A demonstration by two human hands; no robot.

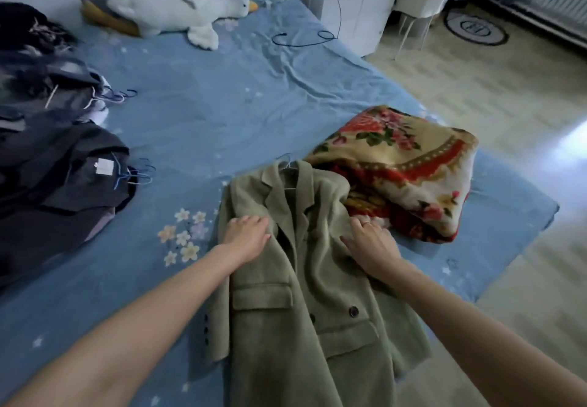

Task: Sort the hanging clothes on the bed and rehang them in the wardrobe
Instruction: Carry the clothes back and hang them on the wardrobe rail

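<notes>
An olive-green blazer (305, 286) on a thin hanger (287, 165) lies face up on the blue bed sheet (197, 121), collar pointing away from me. My left hand (247, 236) rests flat on its left chest panel beside the lapel, fingers relaxed. On the right chest panel lies my right hand (370, 241), fingers spread, a ring on one finger. Dark garments on hangers (60, 178) are piled at the bed's left side, with a second dark heap (38, 67) farther back.
A folded floral blanket (409, 171) lies right of the blazer, touching its shoulder. A white plush goose (178, 9) lies at the head of the bed. A bare dark hanger (301, 38) lies near the bed's far right edge. White furniture (355, 9) and floor are to the right.
</notes>
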